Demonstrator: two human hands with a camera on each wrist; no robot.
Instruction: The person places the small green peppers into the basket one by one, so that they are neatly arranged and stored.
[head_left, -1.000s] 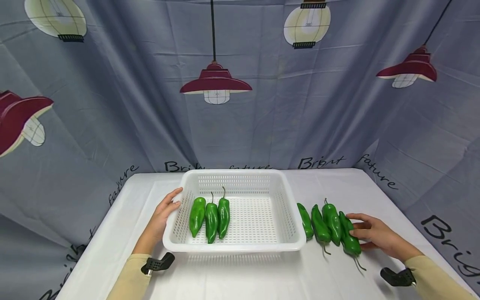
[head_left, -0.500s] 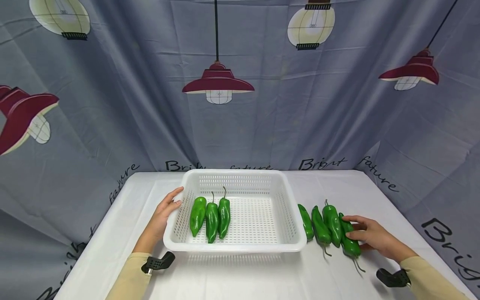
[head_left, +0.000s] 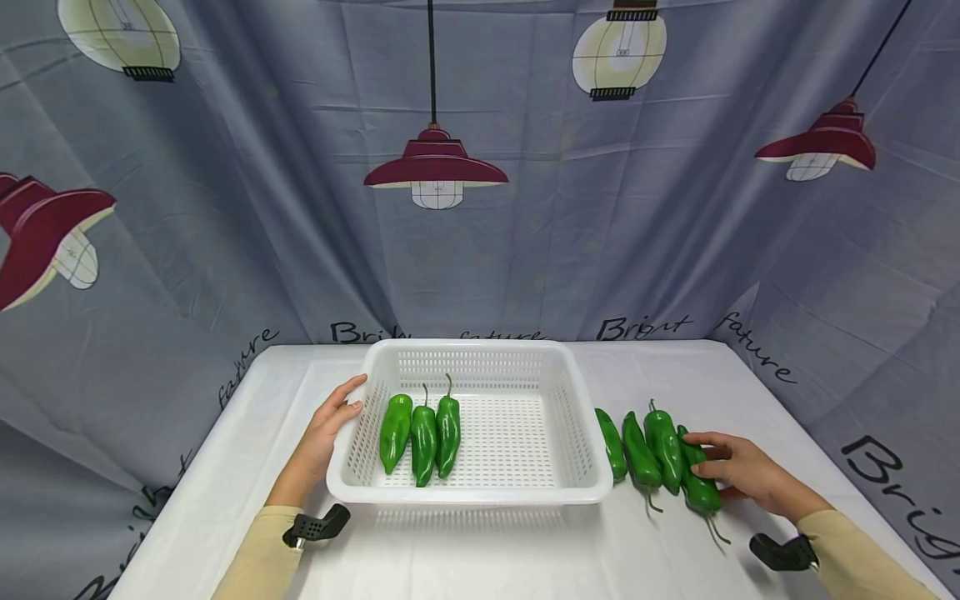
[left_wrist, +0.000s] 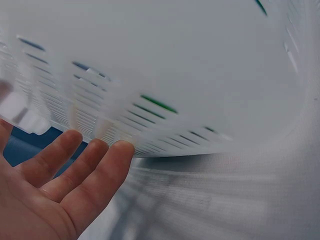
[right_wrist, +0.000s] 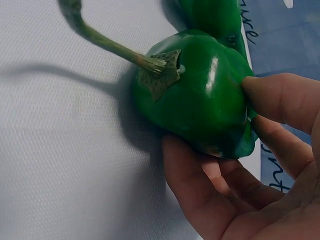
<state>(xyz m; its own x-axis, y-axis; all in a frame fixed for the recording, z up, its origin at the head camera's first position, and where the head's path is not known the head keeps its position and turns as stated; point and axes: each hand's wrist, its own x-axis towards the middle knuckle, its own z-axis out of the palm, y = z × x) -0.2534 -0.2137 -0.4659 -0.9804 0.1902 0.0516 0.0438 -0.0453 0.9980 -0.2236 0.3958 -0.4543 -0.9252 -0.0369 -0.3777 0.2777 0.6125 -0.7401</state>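
Observation:
My left hand [head_left: 321,435] rests against the outer left side of a white plastic basket [head_left: 506,446], with fingers extended. In the left wrist view its fingertips [left_wrist: 120,150] meet the slotted wall. Three green peppers [head_left: 423,446] lie side by side on the left of the basket floor. To the right of the basket, my right hand [head_left: 753,479] holds the rightmost green pepper [head_left: 703,498] of a row, thumb and fingers on its sides. The right wrist view shows this glossy pepper [right_wrist: 200,95] with its curved stem, close over the white cloth.
Three other green peppers [head_left: 641,458] lie in the row between the basket and my right hand, the leftmost partly hidden by the basket rim. A white-covered table [head_left: 480,558] lies under everything. A grey-blue curtain [head_left: 480,258] printed with lamps surrounds the table's back and sides.
My right hand has shifted slightly left, its fingers reaching further over the rightmost pepper. The left hand, basket and peppers inside it keep their places; the view has tilted a little.

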